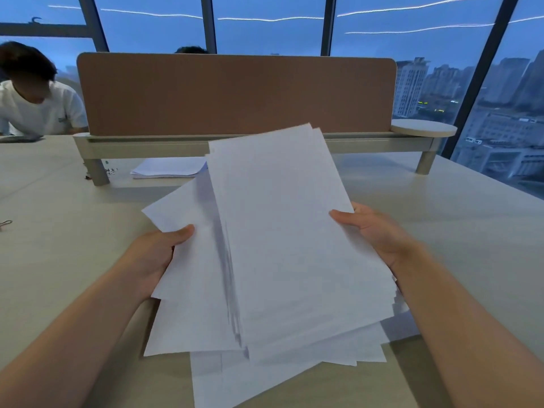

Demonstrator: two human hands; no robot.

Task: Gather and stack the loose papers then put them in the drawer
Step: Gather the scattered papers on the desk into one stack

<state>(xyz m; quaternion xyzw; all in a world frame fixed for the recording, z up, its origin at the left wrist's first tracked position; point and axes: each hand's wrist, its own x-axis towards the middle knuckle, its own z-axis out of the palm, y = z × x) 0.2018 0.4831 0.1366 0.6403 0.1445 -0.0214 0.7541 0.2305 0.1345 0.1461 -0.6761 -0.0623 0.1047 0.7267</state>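
Note:
I hold an uneven bundle of white loose papers above the desk, its sheets fanned out and askew. My left hand grips the bundle's left edge, thumb on top. My right hand grips the right edge, thumb on top as well. More sheets hang out below the bundle toward me. A second, flat stack of papers lies on the desk under the raised shelf, behind the bundle. No drawer is in view.
The pale desk runs out to both sides. A brown divider panel on a raised shelf with legs stands at the back. Binder clips lie at the far left. Another person sits at back left. Windows are behind.

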